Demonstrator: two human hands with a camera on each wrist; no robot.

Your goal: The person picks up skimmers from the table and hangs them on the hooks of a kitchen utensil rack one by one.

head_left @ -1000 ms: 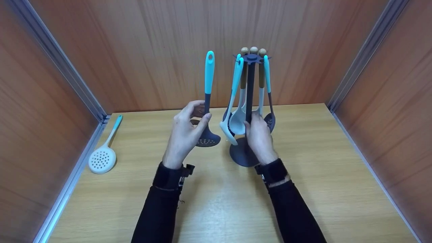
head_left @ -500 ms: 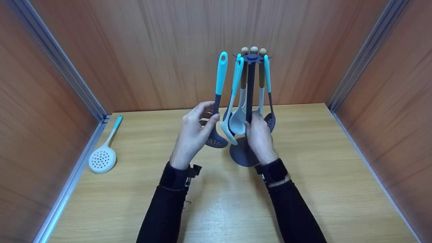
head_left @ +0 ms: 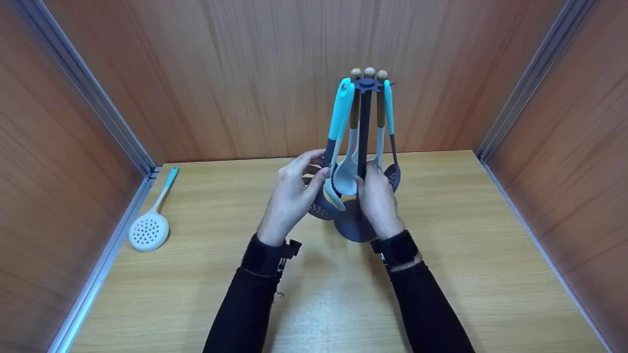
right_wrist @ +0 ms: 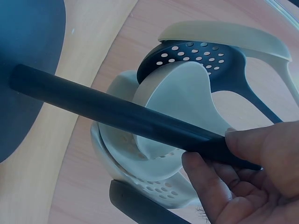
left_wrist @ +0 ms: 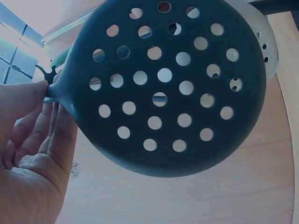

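My left hand (head_left: 293, 196) pinches a dark skimmer (head_left: 321, 208) by its neck, thumb on one side and fingers on the other. The skimmer stands nearly upright, its turquoise handle top beside the hooked rack of a dark utensil stand (head_left: 364, 122). From the head view I cannot tell whether it touches a hook. Its perforated head (left_wrist: 170, 164) fills the left wrist view. With thumb and fingers my right hand (head_left: 380, 201) grips the lower pole (right_wrist: 117, 112). Several utensils hang there, among them a pale ladle (right_wrist: 180, 88) and a dark slotted one (right_wrist: 224, 74).
A pale skimmer (head_left: 148, 233) with a turquoise handle lies on the wooden table (head_left: 441, 274) at the left. The stand's round base (head_left: 354, 230) rests on the table. Wood-grain panels (head_left: 245, 73) with metal corner rails enclose the back and both sides.
My left hand has carried the dark skimmer rightward to the stand, its handle now overlapping the hanging turquoise handles and its top tilting right. My right hand has stayed on the pole.
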